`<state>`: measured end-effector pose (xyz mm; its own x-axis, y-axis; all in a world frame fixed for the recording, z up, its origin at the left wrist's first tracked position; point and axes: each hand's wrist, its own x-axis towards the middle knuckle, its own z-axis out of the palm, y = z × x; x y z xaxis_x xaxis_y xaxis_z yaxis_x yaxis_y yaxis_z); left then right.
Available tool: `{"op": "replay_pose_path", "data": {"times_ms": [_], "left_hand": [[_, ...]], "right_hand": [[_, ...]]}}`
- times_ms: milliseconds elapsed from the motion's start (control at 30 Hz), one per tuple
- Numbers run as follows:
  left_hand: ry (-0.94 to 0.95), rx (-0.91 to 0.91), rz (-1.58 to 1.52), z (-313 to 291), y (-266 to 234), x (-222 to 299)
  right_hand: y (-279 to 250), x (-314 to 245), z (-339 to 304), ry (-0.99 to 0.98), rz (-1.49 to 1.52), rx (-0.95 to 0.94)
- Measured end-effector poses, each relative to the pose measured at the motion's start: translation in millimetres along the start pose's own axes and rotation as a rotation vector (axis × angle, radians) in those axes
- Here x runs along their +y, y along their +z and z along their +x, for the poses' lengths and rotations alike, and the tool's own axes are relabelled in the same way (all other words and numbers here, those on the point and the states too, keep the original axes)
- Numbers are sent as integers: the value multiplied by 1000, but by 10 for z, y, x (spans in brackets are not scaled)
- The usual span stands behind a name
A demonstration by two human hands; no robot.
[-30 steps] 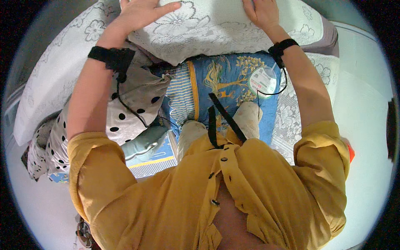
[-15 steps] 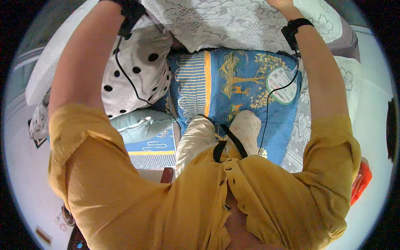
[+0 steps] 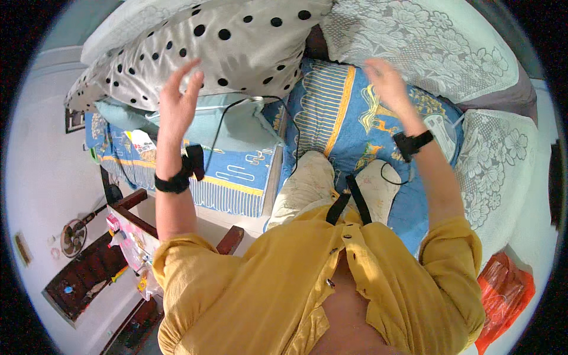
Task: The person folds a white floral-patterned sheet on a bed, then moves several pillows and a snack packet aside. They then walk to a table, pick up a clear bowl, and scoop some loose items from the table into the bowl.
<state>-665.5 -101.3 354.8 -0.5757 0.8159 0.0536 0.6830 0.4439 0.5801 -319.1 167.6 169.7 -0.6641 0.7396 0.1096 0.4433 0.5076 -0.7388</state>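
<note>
My left hand (image 3: 179, 103) is raised with thumb and fingers apart, holding nothing. Behind it are a white pillow (image 3: 251, 56) with black dots and a pale blue-green cushion (image 3: 236, 127). My right hand (image 3: 387, 89) reaches forward over a blue cloth (image 3: 319, 115) with yellow and white patterns. Its fingers look stretched out, slightly blurred, and nothing shows in them. Each wrist wears a black strap with a small device, the left one (image 3: 180, 171) and the right one (image 3: 414, 144). Thin black cables trail from the straps.
White lace covers (image 3: 426, 47) drape the seat back and the arm (image 3: 500, 171) at right. A round white label (image 3: 441, 136) lies on the cloth near my right wrist. At left are a wooden table (image 3: 135, 222) with small items and a fan (image 3: 74, 238). A red plastic bag (image 3: 506, 296) sits at lower right.
Both hands have come back toward me from the far upper edge, and are now fully visible. The view has shifted, bringing the table, the fan and more of the red bag into sight.
</note>
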Motion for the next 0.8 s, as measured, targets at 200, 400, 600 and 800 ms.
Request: {"op": "replay_pose_path", "data": {"times_ms": [200, 400, 600, 800], "left_hand": [[6, 89, -473, -487, -331, 10], [307, 130, -595, -261, -283, 464], [272, -31, -1071, -103, -139, 649], [576, -141, -1380, 274, -508, 1339]], "right_hand": [[1117, -1552, -123, -430, 217, -178], [1348, -2155, -422, -100, 204, -594], [1322, -2065, -570, -162, 164, -280], [1147, -2181, -385, -183, 169, -117]]}}
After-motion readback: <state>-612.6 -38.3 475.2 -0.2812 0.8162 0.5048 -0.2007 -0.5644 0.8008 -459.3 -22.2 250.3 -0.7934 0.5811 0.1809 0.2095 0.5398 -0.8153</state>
